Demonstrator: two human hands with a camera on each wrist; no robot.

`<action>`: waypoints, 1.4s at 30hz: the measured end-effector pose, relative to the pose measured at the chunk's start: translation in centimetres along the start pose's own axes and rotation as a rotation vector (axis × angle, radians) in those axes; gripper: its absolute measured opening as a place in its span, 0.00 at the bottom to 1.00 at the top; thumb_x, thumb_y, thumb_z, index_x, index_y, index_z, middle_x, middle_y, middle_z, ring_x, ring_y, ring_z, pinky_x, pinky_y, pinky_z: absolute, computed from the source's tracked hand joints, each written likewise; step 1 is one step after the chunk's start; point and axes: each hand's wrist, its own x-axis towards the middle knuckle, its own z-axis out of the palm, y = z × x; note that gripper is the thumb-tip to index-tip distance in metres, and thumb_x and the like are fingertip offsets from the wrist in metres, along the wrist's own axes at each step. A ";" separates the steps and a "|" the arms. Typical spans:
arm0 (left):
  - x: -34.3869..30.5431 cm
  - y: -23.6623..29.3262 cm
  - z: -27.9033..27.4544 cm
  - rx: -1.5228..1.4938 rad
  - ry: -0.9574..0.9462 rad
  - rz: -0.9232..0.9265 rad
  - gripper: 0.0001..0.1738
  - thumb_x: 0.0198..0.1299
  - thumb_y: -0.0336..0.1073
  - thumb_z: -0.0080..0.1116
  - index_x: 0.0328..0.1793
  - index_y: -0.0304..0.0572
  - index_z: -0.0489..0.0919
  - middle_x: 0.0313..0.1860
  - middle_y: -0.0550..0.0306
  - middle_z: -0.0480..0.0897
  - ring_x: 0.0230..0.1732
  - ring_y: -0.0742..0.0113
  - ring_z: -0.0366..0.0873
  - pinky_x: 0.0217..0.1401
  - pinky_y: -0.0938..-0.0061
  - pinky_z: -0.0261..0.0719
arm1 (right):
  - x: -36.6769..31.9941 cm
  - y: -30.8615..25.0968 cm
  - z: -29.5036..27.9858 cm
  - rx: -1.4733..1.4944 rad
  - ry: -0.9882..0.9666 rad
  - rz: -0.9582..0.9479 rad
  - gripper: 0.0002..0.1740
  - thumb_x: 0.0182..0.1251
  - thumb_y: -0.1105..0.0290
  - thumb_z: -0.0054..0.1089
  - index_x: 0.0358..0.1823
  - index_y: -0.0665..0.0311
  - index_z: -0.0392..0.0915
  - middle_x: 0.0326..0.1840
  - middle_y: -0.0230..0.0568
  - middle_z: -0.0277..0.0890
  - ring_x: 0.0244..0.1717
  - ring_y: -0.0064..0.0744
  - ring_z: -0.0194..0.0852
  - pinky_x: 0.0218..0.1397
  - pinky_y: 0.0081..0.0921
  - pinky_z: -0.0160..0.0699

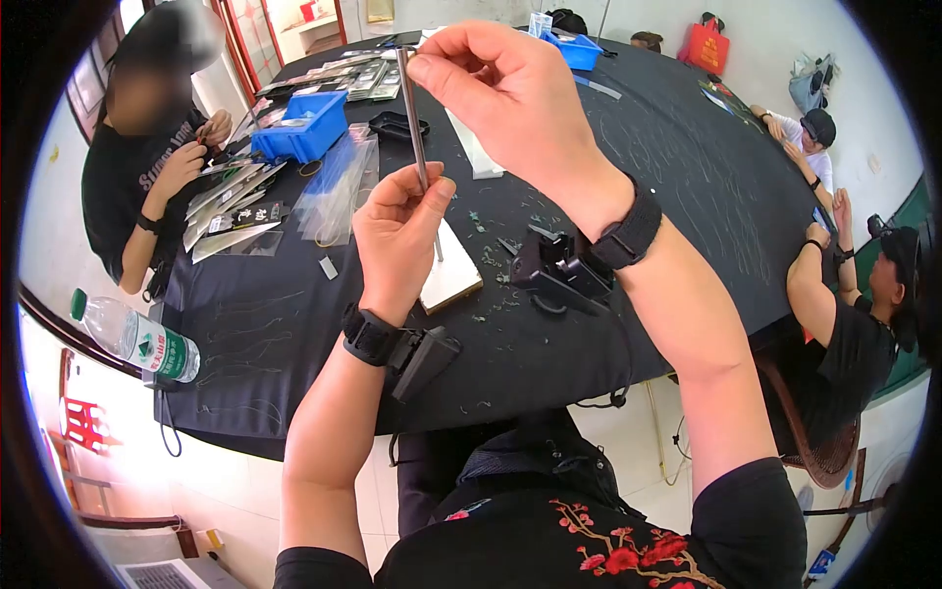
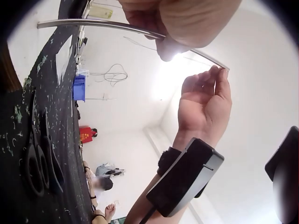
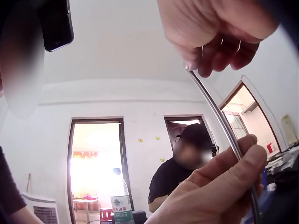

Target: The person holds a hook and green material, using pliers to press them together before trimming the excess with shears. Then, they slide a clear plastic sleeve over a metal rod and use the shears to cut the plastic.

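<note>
A thin, shiny metal rod (image 1: pixel 413 118) stands slightly tilted in front of the chest, between both hands. My left hand (image 1: pixel 392 245) pinches it partway down with thumb and fingers. Higher up, my right hand (image 1: pixel 525 98) has thumb and fingertips pinched at the rod's top end, seen also in the right wrist view. The rod's lower part runs down past the left hand and overlaps a white block (image 1: pixel 453 285) on the table. In the left wrist view, black scissors (image 2: pixel 32 140) lie below on the cloth.
Small green scraps (image 1: pixel 496 285) and fine strands litter the black tablecloth (image 1: pixel 667 294). Blue bins (image 1: pixel 312 130), clear plastic sleeves (image 1: pixel 339 191) and cards (image 1: pixel 231 211) lie to the left and back. A water bottle (image 1: pixel 137 339) stands at the left edge. Other people sit around the table.
</note>
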 end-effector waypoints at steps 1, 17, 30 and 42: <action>0.0 0.0 0.0 0.011 -0.001 -0.014 0.11 0.53 0.26 0.60 0.43 0.32 0.77 0.33 0.63 0.78 0.31 0.82 0.71 0.37 0.87 0.70 | -0.1 -0.1 -0.1 0.001 -0.007 0.009 0.07 0.60 0.71 0.56 0.37 0.67 0.76 0.28 0.28 0.75 0.29 0.14 0.71 0.32 0.12 0.69; 0.0 0.0 -0.1 0.003 -0.007 -0.007 0.10 0.52 0.25 0.60 0.42 0.33 0.77 0.32 0.64 0.78 0.32 0.82 0.70 0.37 0.87 0.69 | -0.3 0.0 -0.3 -0.023 -0.048 0.063 0.10 0.63 0.69 0.53 0.40 0.69 0.75 0.32 0.32 0.76 0.35 0.16 0.73 0.39 0.14 0.72; 0.0 0.2 -0.2 0.064 -0.022 -0.021 0.11 0.53 0.26 0.59 0.43 0.34 0.77 0.34 0.64 0.78 0.33 0.81 0.72 0.38 0.87 0.70 | -0.3 -0.2 0.5 0.103 -0.112 0.135 0.12 0.59 0.73 0.57 0.44 0.69 0.74 0.35 0.31 0.75 0.37 0.15 0.71 0.40 0.12 0.69; 0.0 0.2 -0.3 0.073 -0.025 -0.025 0.11 0.53 0.26 0.59 0.44 0.34 0.76 0.35 0.62 0.78 0.33 0.81 0.73 0.38 0.87 0.71 | -0.2 -0.2 0.3 0.158 -0.049 0.122 0.11 0.59 0.71 0.57 0.42 0.68 0.76 0.34 0.31 0.77 0.34 0.13 0.69 0.37 0.13 0.67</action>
